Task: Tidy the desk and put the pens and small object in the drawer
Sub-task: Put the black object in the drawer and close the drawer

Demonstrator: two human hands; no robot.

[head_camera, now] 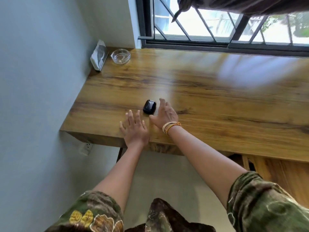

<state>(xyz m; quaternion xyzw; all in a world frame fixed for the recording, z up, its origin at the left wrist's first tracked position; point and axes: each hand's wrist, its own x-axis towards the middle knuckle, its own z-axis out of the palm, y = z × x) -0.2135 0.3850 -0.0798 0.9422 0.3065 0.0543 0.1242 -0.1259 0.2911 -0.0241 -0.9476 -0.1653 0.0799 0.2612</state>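
One black object [149,106] lies on the desk [209,91], near the front edge, toward the left end. Your right hand [164,114] sits just beside it on the right, fingers straight and spread, thumb reaching toward its near side; contact: cannot tell. Your left hand [134,127] hovers flat over the front edge, just left of and nearer than the object, fingers straight and apart, holding nothing. Bracelets [170,127] ring your right wrist. At the far left corner: glass ashtray [120,56], with a tissue pack [99,55] beside it against the wall.
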